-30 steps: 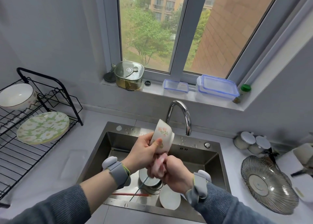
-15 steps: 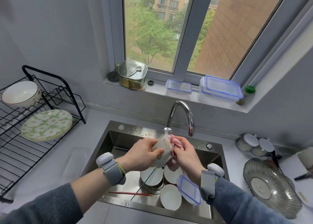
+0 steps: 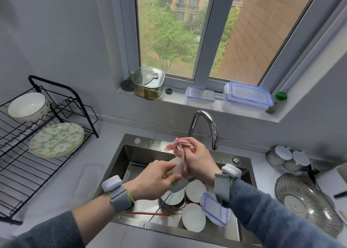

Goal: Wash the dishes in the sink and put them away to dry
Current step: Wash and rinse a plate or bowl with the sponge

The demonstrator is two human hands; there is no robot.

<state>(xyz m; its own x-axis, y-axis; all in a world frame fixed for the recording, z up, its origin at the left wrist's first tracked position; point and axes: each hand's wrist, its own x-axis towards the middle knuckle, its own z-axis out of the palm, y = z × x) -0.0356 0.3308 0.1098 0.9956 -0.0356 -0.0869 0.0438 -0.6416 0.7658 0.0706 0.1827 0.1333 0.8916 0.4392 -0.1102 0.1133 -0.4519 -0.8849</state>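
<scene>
The left hand [image 3: 156,179] grips a small white cup [image 3: 177,181] above the steel sink [image 3: 131,155], fingers curled round its side; the right hand [image 3: 199,158] clamps a pink dishcloth [image 3: 178,148] bunched against the cup, its knuckles just before the chrome faucet [image 3: 210,125]. Beneath them, partly hidden by both hands, lie three white bowls [image 3: 193,216], a blue-rimmed container lid [image 3: 216,208] and two chopsticks [image 3: 148,213]; on the black rack [image 3: 62,105] at left rest one white bowl [image 3: 28,106] and one green floral plate [image 3: 56,140]; two lidded plastic containers [image 3: 247,95] stand on the windowsill [image 3: 216,109].
</scene>
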